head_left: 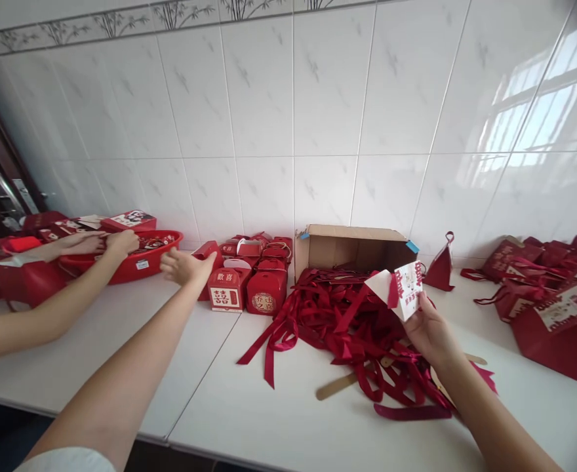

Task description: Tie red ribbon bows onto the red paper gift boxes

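My left hand (186, 265) is stretched out with its fingers apart, between the red plastic basin (121, 272) and a group of small red gift boxes. It holds nothing that I can see; a plain red box (206, 250) shows right behind it. My right hand (430, 328) grips a red and white printed paper gift box (408, 290), partly unfolded. Beneath it spreads a heap of dark red ribbons (318, 314), spilling from an open cardboard carton (352, 248). Nearest my left hand stands a box with white double-happiness print (227, 288), beside a round-labelled red box (267, 288).
At the left, a co-worker's hands (121, 244) work over the basin, which holds small wrapped items. More red boxes lie around them. A small red pyramid box (440, 265) stands right of the carton, and larger red boxes (558, 334) pile at the right. A tiled wall (263, 118) backs the table.
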Demonstrator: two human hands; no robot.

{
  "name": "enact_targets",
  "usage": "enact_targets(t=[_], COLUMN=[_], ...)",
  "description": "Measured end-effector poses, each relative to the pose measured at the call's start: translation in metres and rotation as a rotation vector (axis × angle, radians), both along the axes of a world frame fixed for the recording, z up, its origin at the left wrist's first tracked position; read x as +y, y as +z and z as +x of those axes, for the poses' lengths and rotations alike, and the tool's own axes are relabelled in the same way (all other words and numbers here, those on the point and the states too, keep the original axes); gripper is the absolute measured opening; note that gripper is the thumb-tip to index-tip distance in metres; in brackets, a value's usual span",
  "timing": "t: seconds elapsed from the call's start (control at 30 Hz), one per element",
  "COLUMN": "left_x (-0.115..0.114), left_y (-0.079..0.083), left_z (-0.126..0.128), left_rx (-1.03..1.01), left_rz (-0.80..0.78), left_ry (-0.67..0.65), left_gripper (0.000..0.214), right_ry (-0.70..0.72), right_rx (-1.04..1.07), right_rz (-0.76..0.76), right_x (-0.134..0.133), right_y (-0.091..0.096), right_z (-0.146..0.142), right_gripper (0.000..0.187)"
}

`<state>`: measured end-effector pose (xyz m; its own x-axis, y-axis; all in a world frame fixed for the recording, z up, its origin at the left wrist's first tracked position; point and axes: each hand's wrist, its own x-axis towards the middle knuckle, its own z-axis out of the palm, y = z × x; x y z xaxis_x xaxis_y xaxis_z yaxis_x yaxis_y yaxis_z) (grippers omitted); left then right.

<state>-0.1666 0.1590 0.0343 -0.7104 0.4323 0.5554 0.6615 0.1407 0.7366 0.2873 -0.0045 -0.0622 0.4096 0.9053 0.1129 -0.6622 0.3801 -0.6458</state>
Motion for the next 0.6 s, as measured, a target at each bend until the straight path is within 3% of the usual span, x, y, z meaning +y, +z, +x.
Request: enact_targets(t=[0.07, 0.13, 0.2, 0.3, 0.43, 0.5, 0.57, 0.6], left_x=[0.007, 0.008, 0.004, -0.008, -0.026, -0.035, -0.047, -0.054], left_y=[-0.003, -0.005, -0.004, 0.01, 0.05, 0.07, 0.084, 0.087], left_z=[-0.021, -0.034, -0.041, -0.046, -0.041, -0.027, -0.003, 0.013], left_rx=[-0.102, -0.099, -0.067, 0.017, 0.167, 0.219, 0.266, 0.269], left_rz=[-0.086, -0.096, -0.059, 0.074, 0.306, 0.401, 0.483, 0.596], left_ry=[-0.084, -0.182, -0.229, -0.206, -0.183, -0.2, -0.263, -0.392], left_gripper=[0.07, 0.041, 0.024, 0.025, 0.019, 0.012, 0.022, 0.034], right_ry=[0.015, 0.1, 0.21, 0.261, 0.178, 0.128, 0.108, 0.112], right_rx=[0.027, 0.047, 0.028, -0.024, 0.027, 0.043, 0.047, 0.044], right_rz=[0.009, 0.039, 0.071, 0.078, 0.073, 0.075, 0.066, 0.059], right_x=[-0.005, -0.012, -0.018, -0.021, -0.02, -0.02, -0.021, -0.021], right_y=[0.004, 0.007, 0.009, 0.009, 0.012, 0.017, 0.021, 0.022], right_z=[0.005, 0.011, 0.015, 0.016, 0.012, 0.01, 0.009, 0.008], right_gripper=[0.01, 0.003, 0.007, 0.007, 0.007, 0.013, 0.014, 0.014])
